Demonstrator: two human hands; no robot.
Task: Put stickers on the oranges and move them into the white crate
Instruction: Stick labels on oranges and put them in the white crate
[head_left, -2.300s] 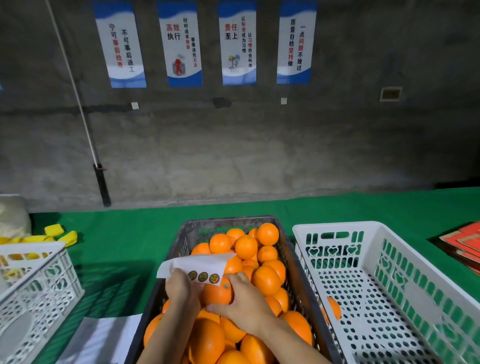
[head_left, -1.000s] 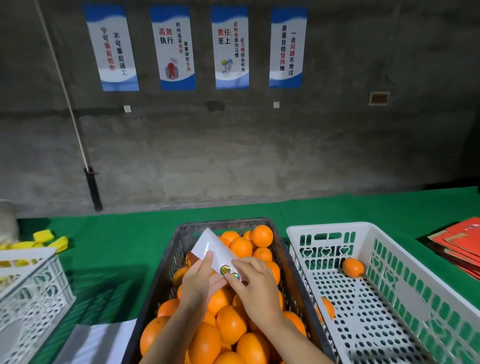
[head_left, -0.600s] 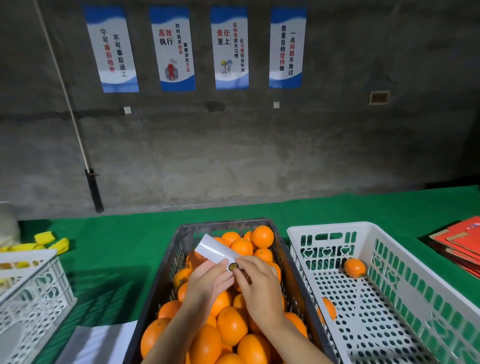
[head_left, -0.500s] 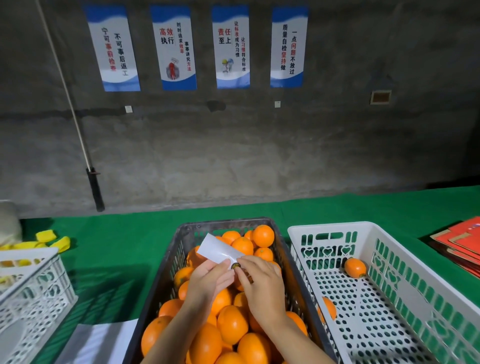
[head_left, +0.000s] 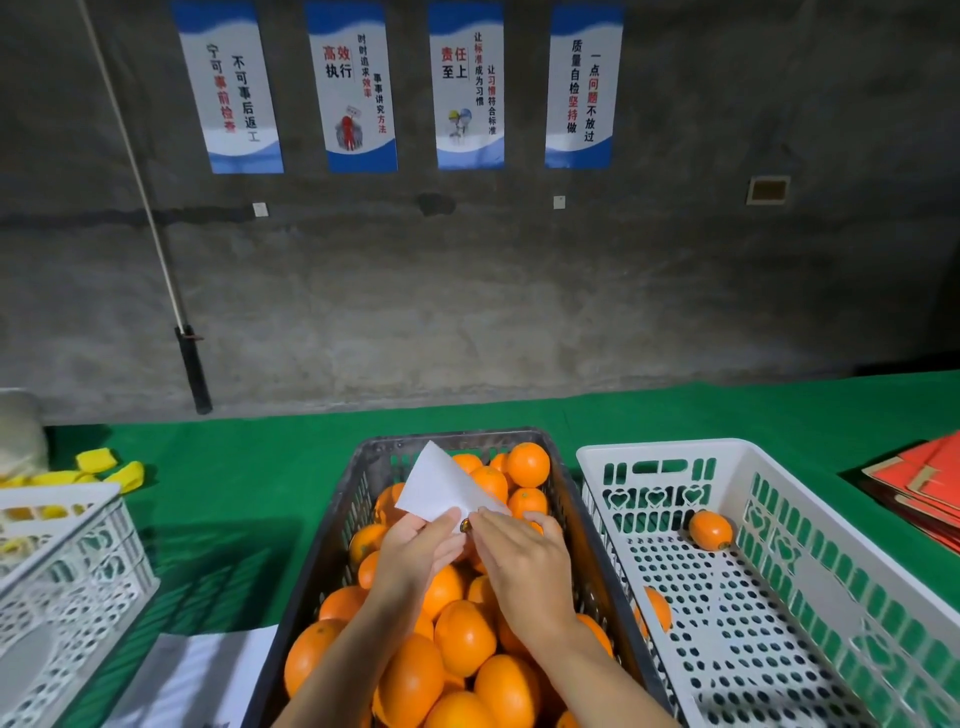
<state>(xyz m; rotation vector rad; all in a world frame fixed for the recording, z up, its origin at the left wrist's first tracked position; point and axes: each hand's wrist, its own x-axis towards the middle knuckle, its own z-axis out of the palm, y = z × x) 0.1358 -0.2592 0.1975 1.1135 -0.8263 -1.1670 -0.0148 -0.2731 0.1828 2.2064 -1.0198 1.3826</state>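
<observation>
Since the earliest frame, the white sticker sheet (head_left: 441, 488) has been lifted and tipped up above the dark crate (head_left: 332, 551), and one orange (head_left: 709, 530) has been added at the far end of the white crate (head_left: 649, 449). The sheet is held at its lower edge by the left hand (head_left: 415, 548), fingers curled around it. A small dark sticker (head_left: 466, 527) at the sheet's lower corner is pinched by the fingertips of the right hand (head_left: 524, 558), just above the piled oranges (head_left: 462, 636) in the dark crate. A second orange (head_left: 655, 609) is seen by the near left wall of the white crate. Both crates are set side by side, touching, on the green table cover (head_left: 244, 467). Another white basket (head_left: 67, 561) is placed at the left, with yellow pieces (head_left: 111, 467) behind it and red card stock (head_left: 924, 483) at the far right.
</observation>
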